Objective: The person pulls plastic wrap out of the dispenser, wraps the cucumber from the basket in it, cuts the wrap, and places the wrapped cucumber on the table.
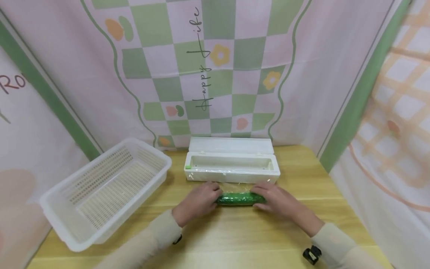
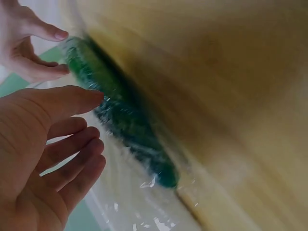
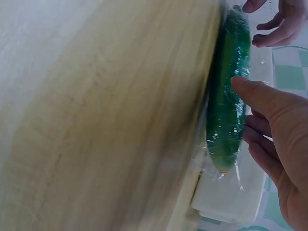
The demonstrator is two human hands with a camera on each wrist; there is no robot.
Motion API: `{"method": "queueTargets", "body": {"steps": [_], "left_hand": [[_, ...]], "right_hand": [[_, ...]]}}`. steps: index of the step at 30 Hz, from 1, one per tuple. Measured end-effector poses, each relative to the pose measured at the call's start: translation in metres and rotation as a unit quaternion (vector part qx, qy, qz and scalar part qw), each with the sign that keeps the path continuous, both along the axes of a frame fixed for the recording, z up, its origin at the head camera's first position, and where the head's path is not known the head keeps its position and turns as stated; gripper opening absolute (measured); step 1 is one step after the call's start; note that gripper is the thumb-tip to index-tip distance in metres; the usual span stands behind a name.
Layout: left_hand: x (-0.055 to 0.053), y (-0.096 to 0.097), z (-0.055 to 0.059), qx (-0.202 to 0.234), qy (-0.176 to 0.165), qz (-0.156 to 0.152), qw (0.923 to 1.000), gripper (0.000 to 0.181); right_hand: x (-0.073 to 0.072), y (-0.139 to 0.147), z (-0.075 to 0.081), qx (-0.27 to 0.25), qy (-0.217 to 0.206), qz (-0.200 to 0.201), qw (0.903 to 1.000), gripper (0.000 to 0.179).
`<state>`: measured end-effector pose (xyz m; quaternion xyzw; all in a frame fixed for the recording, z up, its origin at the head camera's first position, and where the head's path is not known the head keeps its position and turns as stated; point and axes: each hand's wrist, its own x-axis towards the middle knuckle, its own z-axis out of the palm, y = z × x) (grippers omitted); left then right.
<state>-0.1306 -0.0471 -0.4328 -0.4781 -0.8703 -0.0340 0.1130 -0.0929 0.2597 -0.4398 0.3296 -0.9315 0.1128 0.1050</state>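
Observation:
A green cucumber [image 1: 239, 199] in clear cling film [image 2: 166, 224] lies crosswise on the wooden table. My left hand [image 1: 202, 198] holds its left part, the thumb on one side and the bent fingers on the other. On the right part, my right hand [image 1: 278, 200] grips the cucumber between thumb and fingers in the same way. Both wrist views show the film, shiny and creased, around the cucumber and past its ends. Just behind stands a white cling film box [image 1: 232, 176], its lid [image 1: 231, 145] raised; film stretches from its front side towards the cucumber.
A white slotted plastic basket [image 1: 111, 228] stands on the left of the table [image 1: 215, 243]. A small green piece [image 1: 188, 167] sits at the left end of the box's rim. Behind the table hangs a checked cloth [image 1: 218, 86], with more cloth at both sides.

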Motion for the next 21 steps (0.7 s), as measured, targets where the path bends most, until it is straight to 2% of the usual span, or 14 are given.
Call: {"method": "queueTargets", "body": {"steps": [3, 11, 21], "left_hand": [[0.0, 0.002, -0.005, -0.008, -0.004, 0.005, 0.9999, 0.028], [-0.004, 0.009, -0.013, -0.03, -0.045, 0.044, 0.9976, 0.026], [-0.008, 0.011, -0.018, -0.03, -0.035, 0.057, 0.9973, 0.025]], "right_hand": [[-0.001, -0.001, -0.004, 0.007, -0.006, -0.002, 1.0, 0.055], [-0.006, -0.001, -0.012, 0.006, 0.006, 0.005, 1.0, 0.052], [-0.007, -0.004, -0.014, 0.01, -0.015, -0.008, 0.9998, 0.049]]}}
